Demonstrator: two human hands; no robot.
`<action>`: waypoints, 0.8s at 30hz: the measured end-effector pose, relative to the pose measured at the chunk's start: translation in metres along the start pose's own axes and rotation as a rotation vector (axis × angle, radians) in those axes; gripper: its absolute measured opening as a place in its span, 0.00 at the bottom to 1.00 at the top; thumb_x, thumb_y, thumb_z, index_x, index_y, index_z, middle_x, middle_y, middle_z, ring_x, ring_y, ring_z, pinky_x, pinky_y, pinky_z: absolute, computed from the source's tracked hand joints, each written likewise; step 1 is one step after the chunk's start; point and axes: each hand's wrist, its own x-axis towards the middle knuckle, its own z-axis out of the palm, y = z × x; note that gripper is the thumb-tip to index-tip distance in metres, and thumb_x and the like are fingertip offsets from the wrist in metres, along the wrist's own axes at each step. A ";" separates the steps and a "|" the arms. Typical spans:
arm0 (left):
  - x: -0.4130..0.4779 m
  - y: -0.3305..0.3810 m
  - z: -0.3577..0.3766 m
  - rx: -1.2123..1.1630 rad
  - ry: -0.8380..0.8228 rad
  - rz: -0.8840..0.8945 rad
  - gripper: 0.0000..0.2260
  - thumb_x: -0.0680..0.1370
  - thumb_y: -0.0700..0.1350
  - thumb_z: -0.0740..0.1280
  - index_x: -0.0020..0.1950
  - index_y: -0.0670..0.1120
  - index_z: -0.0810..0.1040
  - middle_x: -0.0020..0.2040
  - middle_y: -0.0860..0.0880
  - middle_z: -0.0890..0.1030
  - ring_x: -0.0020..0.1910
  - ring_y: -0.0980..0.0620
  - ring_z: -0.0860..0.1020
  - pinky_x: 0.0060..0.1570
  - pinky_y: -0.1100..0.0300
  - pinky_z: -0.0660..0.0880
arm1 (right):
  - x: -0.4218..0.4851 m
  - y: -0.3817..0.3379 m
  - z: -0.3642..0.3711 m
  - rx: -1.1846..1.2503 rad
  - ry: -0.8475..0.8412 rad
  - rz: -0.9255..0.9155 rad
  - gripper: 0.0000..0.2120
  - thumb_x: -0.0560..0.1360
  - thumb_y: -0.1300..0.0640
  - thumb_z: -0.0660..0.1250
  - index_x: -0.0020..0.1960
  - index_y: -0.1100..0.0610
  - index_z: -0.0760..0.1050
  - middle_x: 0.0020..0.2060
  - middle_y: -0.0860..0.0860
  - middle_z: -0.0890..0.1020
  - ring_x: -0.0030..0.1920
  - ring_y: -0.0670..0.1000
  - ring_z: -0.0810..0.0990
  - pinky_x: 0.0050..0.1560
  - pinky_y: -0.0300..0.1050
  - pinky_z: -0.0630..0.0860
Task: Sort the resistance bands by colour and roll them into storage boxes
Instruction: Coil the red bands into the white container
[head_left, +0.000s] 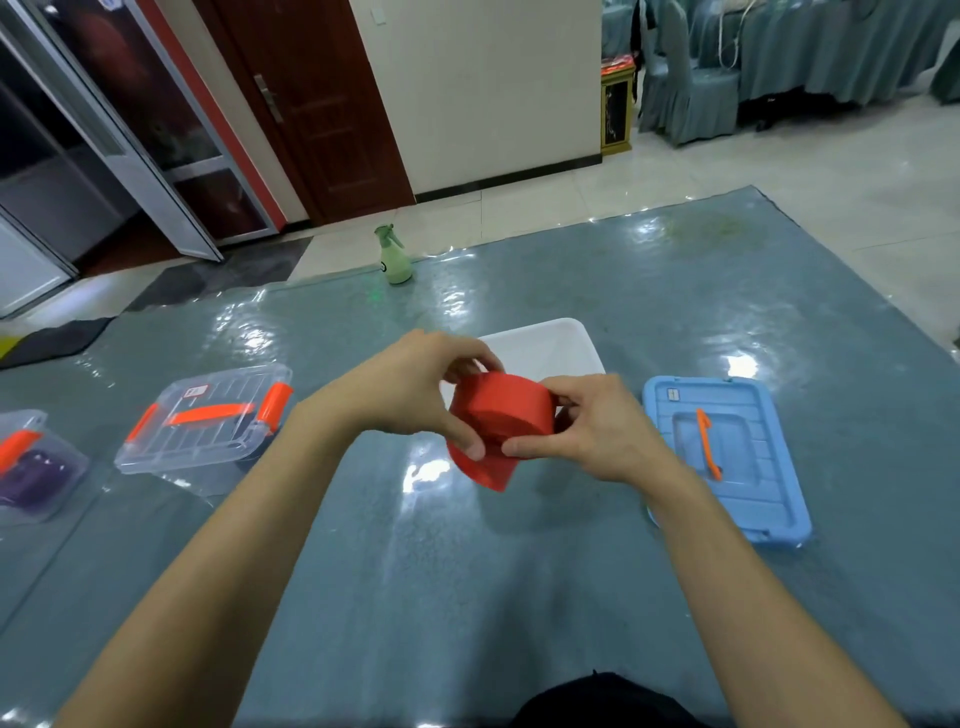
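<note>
A red resistance band (501, 415), wound into a thick roll, is held above the blue-grey mat between both hands. My left hand (415, 387) grips its left side, thumb on the front and fingers curled over the top. My right hand (592, 426) pinches the right side, thumb pressing the loose end against the roll. A white open box (556, 345) lies just behind the roll, partly hidden by my hands. Its blue lid (727, 457) with an orange handle lies flat to the right.
A closed clear box (208, 421) with orange clips stands to the left. Another clear box (36, 462) holding a purple band sits at the far left edge. A green spray bottle (394, 255) stands at the mat's far edge.
</note>
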 end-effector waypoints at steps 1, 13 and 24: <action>-0.002 -0.009 0.004 -0.133 0.013 0.013 0.36 0.59 0.57 0.91 0.65 0.59 0.82 0.58 0.58 0.88 0.59 0.59 0.85 0.63 0.58 0.81 | 0.000 0.000 -0.006 0.085 0.002 0.006 0.19 0.63 0.43 0.89 0.48 0.47 0.87 0.37 0.47 0.87 0.33 0.46 0.82 0.40 0.47 0.82; 0.005 -0.007 0.017 -0.067 0.192 0.071 0.18 0.61 0.59 0.87 0.40 0.55 0.83 0.34 0.56 0.84 0.34 0.56 0.82 0.39 0.54 0.80 | 0.002 0.008 -0.018 -0.040 -0.058 0.071 0.45 0.54 0.31 0.87 0.69 0.35 0.77 0.56 0.35 0.86 0.46 0.42 0.87 0.51 0.45 0.84; 0.028 0.025 0.015 0.737 0.029 0.099 0.21 0.61 0.66 0.79 0.37 0.55 0.73 0.28 0.55 0.70 0.29 0.58 0.68 0.29 0.59 0.58 | 0.007 0.003 0.013 -0.237 -0.081 0.038 0.26 0.62 0.31 0.82 0.54 0.38 0.77 0.40 0.38 0.84 0.33 0.38 0.83 0.32 0.37 0.76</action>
